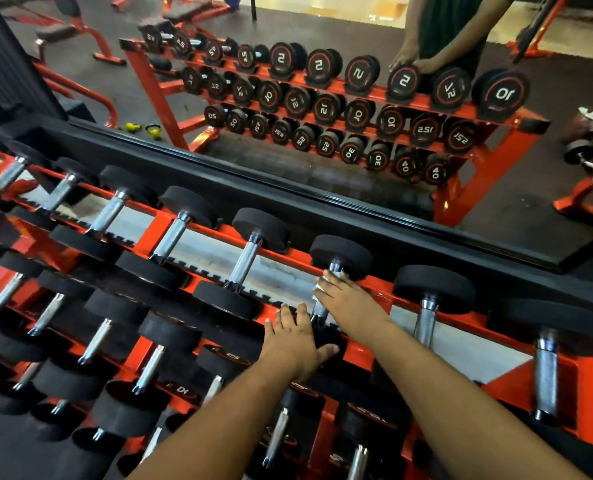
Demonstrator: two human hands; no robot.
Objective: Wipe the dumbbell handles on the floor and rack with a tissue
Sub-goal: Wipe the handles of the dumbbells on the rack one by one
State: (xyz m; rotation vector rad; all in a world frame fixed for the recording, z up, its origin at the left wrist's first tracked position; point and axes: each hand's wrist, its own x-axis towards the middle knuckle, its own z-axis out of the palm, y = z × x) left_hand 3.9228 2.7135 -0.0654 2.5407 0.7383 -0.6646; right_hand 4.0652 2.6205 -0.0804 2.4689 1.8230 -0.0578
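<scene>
Okay, your right hand [348,299] is wrapped over the chrome handle [321,308] of a dumbbell on the top tier of the red rack [357,355], fingers curled round it with a white tissue [322,285] pinched against the metal (only a corner of tissue pokes out at the knuckles). That dumbbell's far head [342,254] sits up against the black mirror frame [322,199]. Your left hand [295,344] lies flat with fingers spread on the near black head [326,341] of the same dumbbell, thumb out to the right, holding nothing. Neighbouring dumbbells line the same tier on both sides, handles bare, one just right [426,320] and one just left [245,263]. Lower tiers carry more black-headed dumbbells below your forearms. The mirror [322,98] above shows the rack's numbered heads reflected, plus two yellow kettlebells [142,128] on the dark floor.
</scene>
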